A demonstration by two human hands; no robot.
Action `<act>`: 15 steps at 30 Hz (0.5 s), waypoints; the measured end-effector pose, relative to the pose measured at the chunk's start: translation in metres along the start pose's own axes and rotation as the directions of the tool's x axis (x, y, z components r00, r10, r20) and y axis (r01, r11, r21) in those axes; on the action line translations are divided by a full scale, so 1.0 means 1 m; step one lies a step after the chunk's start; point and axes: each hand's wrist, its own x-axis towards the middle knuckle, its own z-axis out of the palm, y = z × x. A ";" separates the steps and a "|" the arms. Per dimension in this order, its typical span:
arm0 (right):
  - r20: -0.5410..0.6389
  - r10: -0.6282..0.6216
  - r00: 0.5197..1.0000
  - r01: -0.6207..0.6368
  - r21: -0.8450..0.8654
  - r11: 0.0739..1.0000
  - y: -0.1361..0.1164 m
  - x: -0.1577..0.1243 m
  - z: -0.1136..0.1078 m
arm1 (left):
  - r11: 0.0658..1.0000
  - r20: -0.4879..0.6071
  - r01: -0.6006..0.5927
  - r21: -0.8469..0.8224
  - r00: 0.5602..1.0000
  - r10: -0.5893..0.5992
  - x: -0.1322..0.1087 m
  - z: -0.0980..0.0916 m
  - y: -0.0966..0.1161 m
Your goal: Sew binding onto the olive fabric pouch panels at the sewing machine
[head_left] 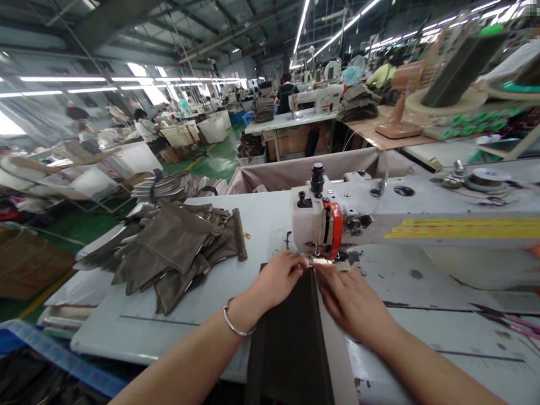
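A long dark fabric panel [287, 343] runs from the table's front edge up to the sewing machine's [314, 225] presser foot, with a pale layer [337, 360] showing along its right side. My left hand [276, 281], with a bracelet at the wrist, presses the panel's far end just left of the foot, thumb and fingers closed together. My right hand [352, 298] grips the seam edge on the other side, its fingers close to the foot. The needle tip is too small to make out. Left of the hands lies a heap of brown-grey fabric pieces [169, 242].
A zip pull [246, 235] pokes out beside the heap. Purple-handled scissors [506, 320] lie at the right. A blue crate [63, 360] stands at lower left, and a fabric-lined bin [274, 169] behind the table. A thread cone [459, 70] and a fan [405, 101] are farther back.
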 end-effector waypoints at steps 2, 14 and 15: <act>-0.001 -0.007 1.000 0.007 0.008 1.000 0.000 0.001 -0.001 | 0.999 -0.019 0.050 -0.002 0.999 -0.050 0.006 0.006 -0.001; -0.031 0.011 0.999 -0.010 0.031 0.999 -0.001 0.001 0.000 | 0.995 -0.113 0.085 0.047 0.990 -0.079 0.019 0.012 -0.003; -0.031 0.010 0.999 -0.009 0.029 1.000 -0.001 0.001 0.000 | 0.995 -0.119 0.088 0.052 0.989 -0.082 0.019 0.013 -0.003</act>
